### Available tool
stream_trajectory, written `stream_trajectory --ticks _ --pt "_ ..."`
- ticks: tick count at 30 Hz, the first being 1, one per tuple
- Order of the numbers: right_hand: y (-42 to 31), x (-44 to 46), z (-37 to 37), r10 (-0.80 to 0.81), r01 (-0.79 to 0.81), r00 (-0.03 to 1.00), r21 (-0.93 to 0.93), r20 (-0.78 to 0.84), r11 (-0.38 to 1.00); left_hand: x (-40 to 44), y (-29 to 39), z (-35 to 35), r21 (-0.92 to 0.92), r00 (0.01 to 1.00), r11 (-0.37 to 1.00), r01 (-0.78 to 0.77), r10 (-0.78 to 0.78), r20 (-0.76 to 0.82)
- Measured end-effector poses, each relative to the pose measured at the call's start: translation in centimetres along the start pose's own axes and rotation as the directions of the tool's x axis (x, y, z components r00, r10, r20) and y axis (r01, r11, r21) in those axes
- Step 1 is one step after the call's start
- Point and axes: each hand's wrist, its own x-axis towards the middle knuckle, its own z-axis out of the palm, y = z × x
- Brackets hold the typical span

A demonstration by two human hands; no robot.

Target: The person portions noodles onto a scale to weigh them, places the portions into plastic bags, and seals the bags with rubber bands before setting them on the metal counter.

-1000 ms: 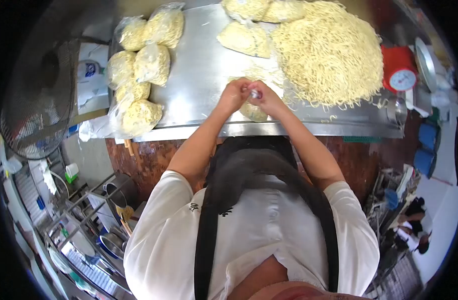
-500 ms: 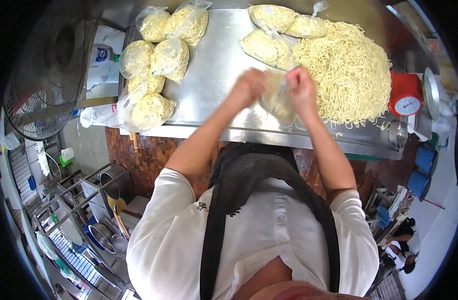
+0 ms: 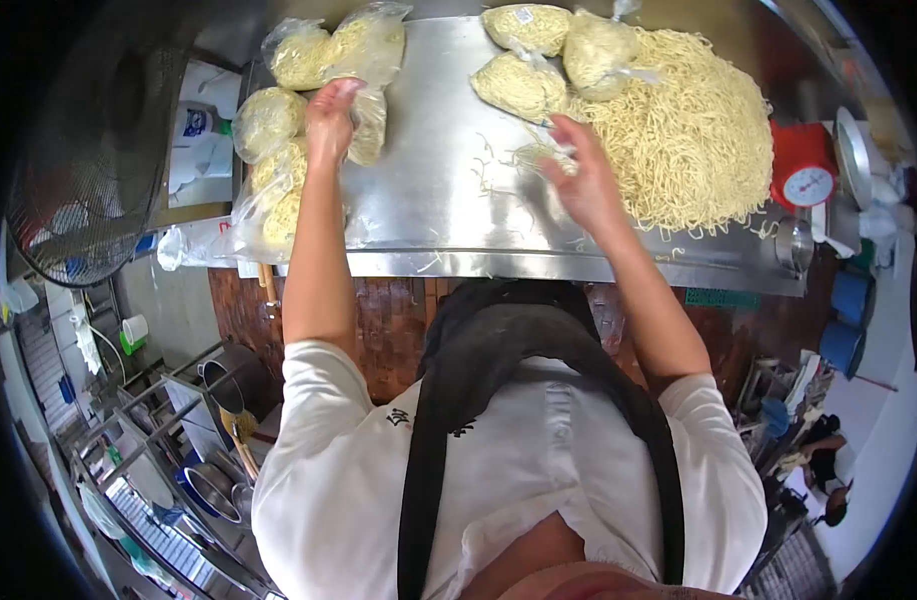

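At the left of the steel table, my left hand (image 3: pixel 330 122) is closed at the top of a clear plastic bag of noodles (image 3: pixel 371 128), partly hidden behind my fingers. More knotted bags of pale yellow noodles (image 3: pixel 268 125) are grouped around it. My right hand (image 3: pixel 581 178) hovers over the table with its fingers apart, holding nothing. Just right of it lies a large loose heap of noodles (image 3: pixel 688 130). Beyond the hand are several filled bags (image 3: pixel 520 85), one of them (image 3: pixel 600 55) resting against the heap.
Stray strands lie on the steel table (image 3: pixel 433 150). A red scale (image 3: pixel 803 165) with a round dial stands at the right end, a metal cup (image 3: pixel 793 245) in front of it. A caged fan (image 3: pixel 88 170) is at far left. Metal racks and pots (image 3: pixel 213 490) stand lower left.
My hands have parted; the bag between them has left the middle. My left hand has swung left to the bags, my right has opened. A bag beside the heap now sits differently.
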Motion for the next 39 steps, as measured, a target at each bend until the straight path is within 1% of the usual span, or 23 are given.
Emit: stream_trajectory --ticks 1,3,6,7,9,10,13,14,15,17,20,22,23,25,26,27,29,30,33,34,36,37,39 --pt "-1.1 0.3 1.0 -0.081 0.081 0.997 -0.019 -0.004 0.997 -2.1 2.5 0.9 -0.025 0.985 0.998 0.064 -0.059 0.163" --pt "-3.7 1.8 2.4 -0.121 0.130 0.989 -0.098 0.088 0.987 -5.7 6.1 1.9 0.016 0.916 1.000 0.012 -0.018 0.401" --pt "-2.6 2.6 6.3 -0.299 0.312 0.950 -0.194 0.092 0.930 -8.4 6.3 4.6 0.033 0.710 0.997 0.063 -0.068 0.701" --pt "-1.0 2.6 6.8 -0.164 0.196 0.967 -0.161 0.193 0.967 -9.2 6.1 6.0 0.039 0.616 0.994 0.101 -0.093 0.782" --pt "2.1 1.7 7.7 0.107 -0.061 0.911 -0.126 0.398 0.990 -11.1 3.6 9.8 -0.043 0.713 0.991 0.127 -0.061 0.698" --pt "4.1 0.4 7.8 0.138 -0.105 0.918 -0.107 0.371 0.989 -11.7 1.9 10.9 -0.084 0.760 0.988 0.130 -0.045 0.649" --pt "7.6 -1.8 6.6 0.187 -0.198 0.946 0.015 0.266 0.980 -15.3 -2.8 11.2 0.167 0.893 0.985 -0.036 -0.044 0.448" --pt "6.0 -2.2 5.8 0.187 -0.211 0.959 0.098 0.214 0.972 -16.7 -3.2 11.9 0.395 0.892 0.919 -0.021 -0.161 0.422" --pt "4.2 -2.7 5.2 0.189 -0.218 0.968 0.182 0.163 0.959 -18.4 -3.8 13.7 0.300 0.897 0.944 -0.136 -0.010 0.441" --pt "-1.4 -2.8 2.7 0.126 -0.154 0.974 0.147 0.187 0.977 -20.7 -4.3 17.6 0.105 0.855 0.922 -0.372 0.297 0.426" --pt "-4.1 -3.3 -0.6 0.009 -0.056 0.977 0.216 0.215 0.975 -20.5 -4.6 18.9 0.067 0.911 0.964 -0.257 0.219 0.349" --pt "-3.2 -4.3 -4.0 -0.012 -0.033 0.988 0.287 0.154 0.957 -17.1 -5.4 19.3 -0.157 0.931 0.981 0.113 -0.049 0.361" --pt "-1.6 -4.8 -3.8 0.009 -0.023 0.988 0.089 0.154 0.996 -15.0 -5.9 19.9 -0.261 0.904 0.920 0.291 -0.176 0.389" --pt "3.9 -6.3 -1.1 0.045 0.000 0.988 -0.301 0.145 0.954 -12.4 -10.4 21.7 -0.371 0.858 0.793 0.484 -0.346 0.381" --pt "5.3 -6.3 1.3 0.203 -0.051 0.920 -0.413 0.334 0.909 -11.6 -11.8 22.2 -0.418 0.821 0.713 0.563 -0.421 0.387" --pt "7.3 -7.5 4.0 0.036 0.089 0.951 -0.382 0.307 0.920 -11.5 -10.3 23.2 -0.343 0.804 0.735 0.585 -0.470 0.364" --pt "7.4 -7.4 6.9 0.125 -0.083 0.978 -0.240 0.169 0.967 -13.2 -6.7 25.3 -0.186 0.754 0.739 0.648 -0.586 0.297" --pt "7.3 -7.6 7.8 0.147 -0.118 0.981 -0.209 0.128 0.971 -12.4 -9.0 25.2 -0.168 0.715 0.720 0.673 -0.576 0.397" --pt "7.7 -7.0 8.9 0.133 -0.128 0.991 -0.168 0.017 0.977 -12.1 -9.5 24.1 -0.137 0.745 0.771 0.622 -0.529 0.406" --pt "8.8 -7.3 9.7 0.098 -0.097 0.995 -0.185 -0.006 0.978 -13.2 -5.4 22.8 -0.081 0.726 0.753 0.654 -0.594 0.346" --pt "9.9 -6.9 10.0 0.081 -0.073 0.996 -0.178 0.038 0.981 -15.0 -5.6 18.5 0.036 0.865 0.956 0.291 -0.280 0.417" --pt "10.4 -6.6 9.3 0.101 -0.084 0.990 -0.154 0.102 0.984 -15.7 -6.0 16.9 0.079 0.877 0.994 0.081 -0.109 0.468" --pt "9.3 -6.1 8.1 0.191 -0.186 0.954 -0.044 0.233 0.982 -18.6 -8.6 15.3 0.282 0.824 0.916 -0.287 0.086 0.560"
